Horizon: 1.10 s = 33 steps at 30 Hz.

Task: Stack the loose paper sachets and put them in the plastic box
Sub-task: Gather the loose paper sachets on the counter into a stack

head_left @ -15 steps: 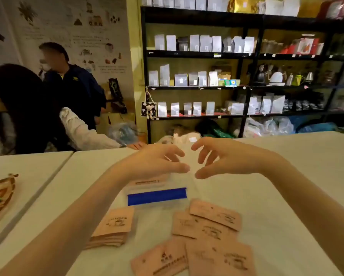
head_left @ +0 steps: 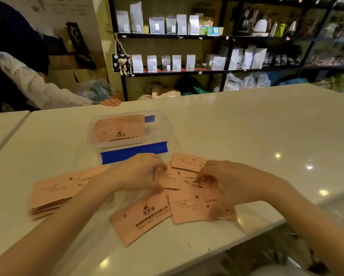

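While your left hand and right hand rest curled, fingertips down, on the loose paper sachets just before the clear plastic box, gripping none yet, square their edges together before lifting.

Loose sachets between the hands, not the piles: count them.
4 visible: far one, middle one with the cup print, near-left one and near-right one. Hands may hide more.

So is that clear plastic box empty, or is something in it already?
Not empty: the plastic box already holds a stack of sachets, visible through its clear top.
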{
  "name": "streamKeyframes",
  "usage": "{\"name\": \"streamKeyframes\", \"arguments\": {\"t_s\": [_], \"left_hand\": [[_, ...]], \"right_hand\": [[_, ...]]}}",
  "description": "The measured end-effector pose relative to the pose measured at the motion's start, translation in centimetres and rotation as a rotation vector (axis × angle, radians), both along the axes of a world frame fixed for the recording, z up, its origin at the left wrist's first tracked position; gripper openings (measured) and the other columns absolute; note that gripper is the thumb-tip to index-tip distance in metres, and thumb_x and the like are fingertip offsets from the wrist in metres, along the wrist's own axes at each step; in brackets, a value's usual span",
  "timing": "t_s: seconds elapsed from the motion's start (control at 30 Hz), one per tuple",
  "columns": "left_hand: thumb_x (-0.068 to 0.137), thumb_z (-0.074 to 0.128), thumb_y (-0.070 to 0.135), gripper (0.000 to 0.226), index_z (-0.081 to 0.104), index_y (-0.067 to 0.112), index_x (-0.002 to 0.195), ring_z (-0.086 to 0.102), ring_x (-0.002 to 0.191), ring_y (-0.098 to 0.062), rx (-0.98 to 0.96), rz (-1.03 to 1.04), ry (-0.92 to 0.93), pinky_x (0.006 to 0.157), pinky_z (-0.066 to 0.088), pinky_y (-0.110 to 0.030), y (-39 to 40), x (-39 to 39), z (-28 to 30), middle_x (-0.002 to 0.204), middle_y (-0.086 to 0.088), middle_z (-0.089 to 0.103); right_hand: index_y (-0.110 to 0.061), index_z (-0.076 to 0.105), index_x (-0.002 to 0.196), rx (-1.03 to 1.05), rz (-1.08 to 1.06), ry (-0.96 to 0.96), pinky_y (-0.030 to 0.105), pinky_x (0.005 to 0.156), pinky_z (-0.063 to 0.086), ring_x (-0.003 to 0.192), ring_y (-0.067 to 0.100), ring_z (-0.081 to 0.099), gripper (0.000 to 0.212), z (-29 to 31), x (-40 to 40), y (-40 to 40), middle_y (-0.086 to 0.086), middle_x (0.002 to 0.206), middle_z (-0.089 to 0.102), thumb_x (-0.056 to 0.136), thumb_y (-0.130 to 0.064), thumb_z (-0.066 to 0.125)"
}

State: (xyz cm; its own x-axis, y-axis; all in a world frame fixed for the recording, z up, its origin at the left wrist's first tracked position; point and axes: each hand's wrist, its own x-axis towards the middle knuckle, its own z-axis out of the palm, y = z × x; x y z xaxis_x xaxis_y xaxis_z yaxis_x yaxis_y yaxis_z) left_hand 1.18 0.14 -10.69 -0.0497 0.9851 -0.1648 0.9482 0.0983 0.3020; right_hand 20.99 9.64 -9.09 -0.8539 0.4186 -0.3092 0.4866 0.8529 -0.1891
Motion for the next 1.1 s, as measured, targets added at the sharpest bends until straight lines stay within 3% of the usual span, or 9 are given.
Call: {"name": "streamKeyframes", "arguments": {"t_s": [0.37, 0.67, 0.83, 0.93, 1.1], "left_hand": [[0.069, 0.068, 0.043, 0.057, 0.05, 0.028, 0.12, 0.051, 0.105, -0.006, 0.089, -0.014, 0.003, 0.091, 0.045, -0.029, -0.4, -0.3, 0.0, 0.118, 0.009, 0.058], [0.059, 0.068, 0.05, 0.064, 0.046, 0.035, 0.117, 0.051, 0.102, -0.002, 0.267, 0.045, -0.102, 0.091, 0.045, -0.026, -3.4, -1.6, 1.0, 0.107, 0.019, 0.054], [0.059, 0.074, 0.041, 0.06, 0.042, 0.042, 0.11, 0.047, 0.102, -0.004, 0.395, 0.173, -0.121, 0.085, 0.039, -0.017, -6.5, -2.9, 2.3, 0.113, 0.019, 0.052], [0.053, 0.066, 0.053, 0.063, 0.047, 0.038, 0.111, 0.052, 0.099, -0.007, 0.499, 0.255, -0.076, 0.081, 0.038, -0.014, -9.0, -4.2, 2.9, 0.111, 0.015, 0.057], [0.05, 0.064, 0.057, 0.073, 0.041, 0.039, 0.117, 0.054, 0.097, 0.001, 0.531, 0.416, -0.071, 0.079, 0.039, -0.007, -13.0, -6.6, 2.6, 0.101, 0.03, 0.052]], "right_hand": [[-0.03, 0.05, 0.114, 0.035, 0.061, 0.135, 0.028, 0.08, 0.048, 0.094, 0.006, 0.05, 0.062, -1.1, 0.4, 0.1, -0.015, 0.108, 0.051, 0.06, -0.055, 0.067], [-0.03, 0.054, 0.113, -0.031, 0.049, 0.312, 0.028, 0.08, 0.049, 0.089, 0.006, 0.053, 0.061, 0.8, -0.2, 1.2, -0.016, 0.101, 0.053, 0.06, -0.057, 0.065], [-0.031, 0.053, 0.112, -0.06, 0.045, 0.433, 0.024, 0.082, 0.048, 0.093, 0.008, 0.052, 0.055, 2.1, -2.7, 1.4, -0.019, 0.099, 0.049, 0.063, -0.048, 0.072], [-0.031, 0.051, 0.113, -0.07, 0.098, 0.51, 0.023, 0.084, 0.046, 0.097, 0.008, 0.05, 0.056, 2.7, -5.1, 0.6, -0.017, 0.101, 0.048, 0.063, -0.048, 0.072], [-0.045, 0.047, 0.109, -0.092, 0.25, 0.623, 0.015, 0.086, 0.035, 0.104, -0.002, 0.034, 0.051, 3.1, -10.0, -1.2, -0.027, 0.109, 0.041, 0.064, -0.047, 0.072]]}}
